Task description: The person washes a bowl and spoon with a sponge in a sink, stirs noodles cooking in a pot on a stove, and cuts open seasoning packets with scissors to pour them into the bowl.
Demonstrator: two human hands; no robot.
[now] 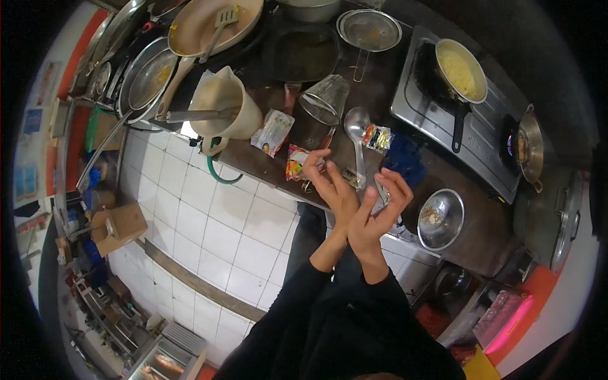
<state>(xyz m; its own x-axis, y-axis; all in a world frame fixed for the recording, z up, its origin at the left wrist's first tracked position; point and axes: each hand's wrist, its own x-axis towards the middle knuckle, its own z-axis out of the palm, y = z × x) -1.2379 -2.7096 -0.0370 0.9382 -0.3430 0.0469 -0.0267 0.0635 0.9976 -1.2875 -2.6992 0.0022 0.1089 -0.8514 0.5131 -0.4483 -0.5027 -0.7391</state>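
My left hand (339,192) and my right hand (377,216) are held above the front edge of the dark counter, heels of the palms together. Both are empty, their fingers spread and slightly bent. Just beyond my left fingertips lies a colourful food packet (297,162), partly hidden by them. A large metal spoon (357,124) rests on the counter beyond the gap between my hands. Beside its bowl is a small shiny sachet (378,138). A dark blue cloth (404,159) lies past my right fingers. To the right of that hand stands a steel bowl (441,219) with some powdery seasoning inside.
On the gas stove (484,137) sits a pan of yellow food (457,71); a metal wok (531,147) stands over a lit blue flame. A white jug (244,116) with a whisk, a mesh strainer (327,97) and a frying pan (183,35) with a spatula occupy the left side.
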